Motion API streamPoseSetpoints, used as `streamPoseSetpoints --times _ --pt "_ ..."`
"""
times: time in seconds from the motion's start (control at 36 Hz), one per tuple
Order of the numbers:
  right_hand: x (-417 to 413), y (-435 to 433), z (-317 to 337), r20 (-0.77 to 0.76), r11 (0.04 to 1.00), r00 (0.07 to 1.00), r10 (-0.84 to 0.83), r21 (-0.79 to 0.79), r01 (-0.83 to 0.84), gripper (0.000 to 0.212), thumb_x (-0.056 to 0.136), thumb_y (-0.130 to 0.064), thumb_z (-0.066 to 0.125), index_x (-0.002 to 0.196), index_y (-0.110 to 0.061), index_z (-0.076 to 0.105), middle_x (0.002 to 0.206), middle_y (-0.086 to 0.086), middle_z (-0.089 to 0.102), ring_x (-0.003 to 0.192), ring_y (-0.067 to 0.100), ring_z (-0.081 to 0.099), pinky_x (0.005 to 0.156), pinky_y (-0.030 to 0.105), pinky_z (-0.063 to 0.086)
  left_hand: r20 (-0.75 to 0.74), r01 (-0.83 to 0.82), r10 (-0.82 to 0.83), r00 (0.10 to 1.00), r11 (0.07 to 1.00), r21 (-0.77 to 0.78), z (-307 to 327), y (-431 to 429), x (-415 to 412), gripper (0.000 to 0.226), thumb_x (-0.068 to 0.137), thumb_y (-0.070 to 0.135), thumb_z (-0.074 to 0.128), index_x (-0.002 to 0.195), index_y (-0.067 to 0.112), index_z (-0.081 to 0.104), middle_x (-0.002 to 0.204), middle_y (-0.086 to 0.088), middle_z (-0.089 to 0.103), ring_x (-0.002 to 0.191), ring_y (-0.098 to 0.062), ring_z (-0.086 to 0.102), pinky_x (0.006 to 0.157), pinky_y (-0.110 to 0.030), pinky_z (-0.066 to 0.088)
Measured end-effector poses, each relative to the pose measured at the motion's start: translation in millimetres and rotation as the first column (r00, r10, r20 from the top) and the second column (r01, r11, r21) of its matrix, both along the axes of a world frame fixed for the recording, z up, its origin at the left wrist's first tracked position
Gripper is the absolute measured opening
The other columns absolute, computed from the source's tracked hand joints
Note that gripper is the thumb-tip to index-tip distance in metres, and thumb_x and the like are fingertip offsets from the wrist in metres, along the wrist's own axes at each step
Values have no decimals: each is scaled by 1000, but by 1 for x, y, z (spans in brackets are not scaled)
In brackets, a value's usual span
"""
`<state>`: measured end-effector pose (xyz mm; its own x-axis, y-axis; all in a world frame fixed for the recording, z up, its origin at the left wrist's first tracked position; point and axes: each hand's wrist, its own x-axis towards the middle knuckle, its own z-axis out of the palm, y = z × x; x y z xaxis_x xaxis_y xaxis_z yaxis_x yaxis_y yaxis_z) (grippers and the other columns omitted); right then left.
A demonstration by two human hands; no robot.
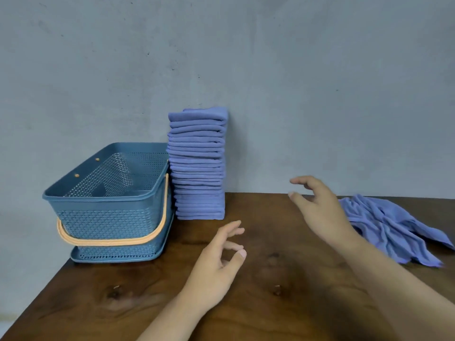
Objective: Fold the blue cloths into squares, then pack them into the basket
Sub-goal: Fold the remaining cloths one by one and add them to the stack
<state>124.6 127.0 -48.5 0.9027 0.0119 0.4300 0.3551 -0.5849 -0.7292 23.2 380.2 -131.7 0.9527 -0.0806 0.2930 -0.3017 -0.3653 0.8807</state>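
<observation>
Table: one basket, one folded stack, one crumpled heap; left hand, right hand fingers loose, empty.

No writing, label, brand, number or sign can be read anywhere: the basket, the stack of folded blue cloths, the loose blue cloths, the table and the wall all show plain surfaces
</observation>
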Motion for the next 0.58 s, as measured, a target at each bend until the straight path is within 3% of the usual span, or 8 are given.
streamPoseSetpoints --times 0.14,0.22,0.28,0.33,0.42,0.58 --pt "-30 -67 -50 -84 996 992 -91 -34 88 23 101 -37 66 122 -45 63 132 -25 58 127 4 49 104 31 40 -31 60 -55 998 976 208 -14 -19 -1 54 104 26 65 146 52 46 141 32 57 121 -5 62 91 -33 57" --pt "-36 -105 -68 -100 979 977 -186 -99 176 27 100 -34 66 126 -38 64 134 -15 58 131 13 48 107 36 41 -32 51 -43 999 956 290 -16 -33 5 52 104 29 64 146 54 45 139 36 56 123 -1 60 95 -28 54" --pt "-34 -129 -83 -85 938 955 -283 -233 257 33 99 -37 64 132 -34 62 140 -9 57 135 22 47 107 43 44 -17 38 -34 999 931 364 -20 -45 8 52 104 33 63 145 58 43 139 40 54 124 3 56 93 -25 53" --pt "-31 -150 -100 -91 831 911 -402 -454 321 45 101 -47 57 144 -33 54 153 -2 50 142 29 41 110 51 43 5 21 -27 1000 889 457 -25 -58 10 50 104 38 61 146 58 42 138 42 52 125 9 52 97 -24 49" --pt "-24 -167 -114 -202 695 857 -474 -683 224 60 106 -60 34 159 -30 38 164 4 37 154 30 29 121 52 33 60 -13 -28 998 811 585 -27 -80 15 47 105 42 56 148 52 42 134 44 50 123 14 47 109 -26 37" --pt "-36 -141 -106 -285 714 926 -250 -700 -23 64 107 -63 29 162 -33 34 170 1 31 156 25 28 124 44 30 95 -58 0 995 790 611 -29 -108 34 43 107 45 50 149 51 42 135 38 51 124 11 48 112 -29 36"
